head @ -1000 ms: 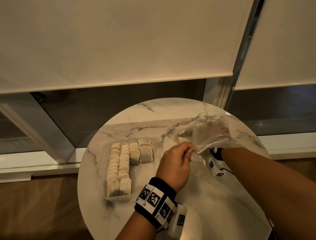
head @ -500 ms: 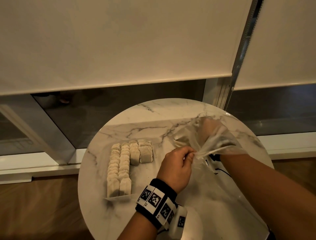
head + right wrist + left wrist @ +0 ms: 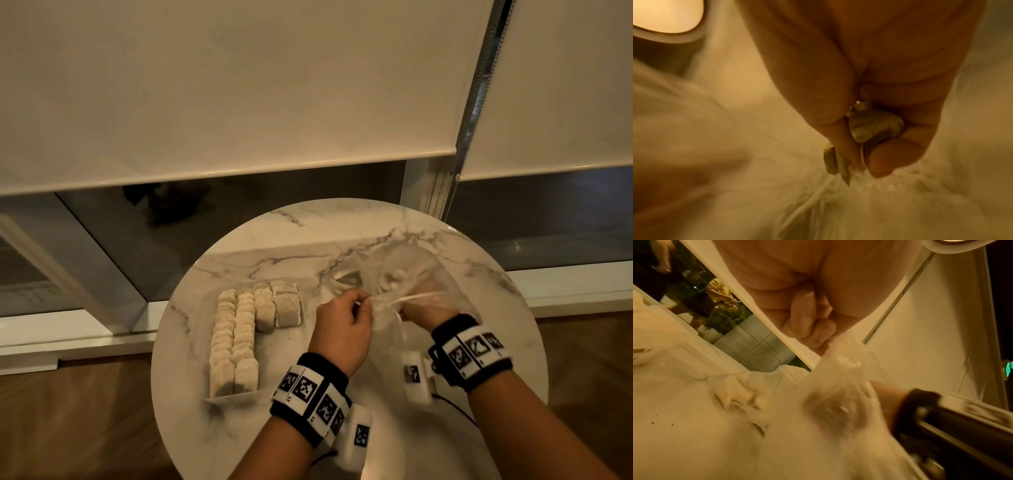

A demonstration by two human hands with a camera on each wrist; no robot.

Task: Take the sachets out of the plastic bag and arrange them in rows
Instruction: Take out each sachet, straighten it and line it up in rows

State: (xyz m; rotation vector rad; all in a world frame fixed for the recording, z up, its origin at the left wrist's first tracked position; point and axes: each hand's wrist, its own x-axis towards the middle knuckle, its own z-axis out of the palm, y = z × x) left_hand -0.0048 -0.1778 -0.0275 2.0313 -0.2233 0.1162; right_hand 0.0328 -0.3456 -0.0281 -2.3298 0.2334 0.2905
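Note:
Several beige sachets lie in rows (image 3: 251,334) on the left of the round marble table (image 3: 308,240). A clear plastic bag (image 3: 383,263) lies to their right, with a few sachets (image 3: 394,277) left inside. My left hand (image 3: 364,301) pinches the bag's mouth edge, as the left wrist view shows: left hand (image 3: 818,335), bag (image 3: 838,366). My right hand (image 3: 416,303) is inside the bag. In the right wrist view its curled fingers (image 3: 894,155) grip a small bunch of sachets (image 3: 873,126).
Behind the table, roller blinds (image 3: 239,85) hang over a dark window, with a bead chain (image 3: 476,102) at the right. Wooden floor (image 3: 68,428) surrounds the table. Bare marble shows at the table's back and front right.
My right hand has drawn back toward me inside the bag, and its wristband now shows outside the bag's mouth. The left hand keeps its pinch, shifted slightly.

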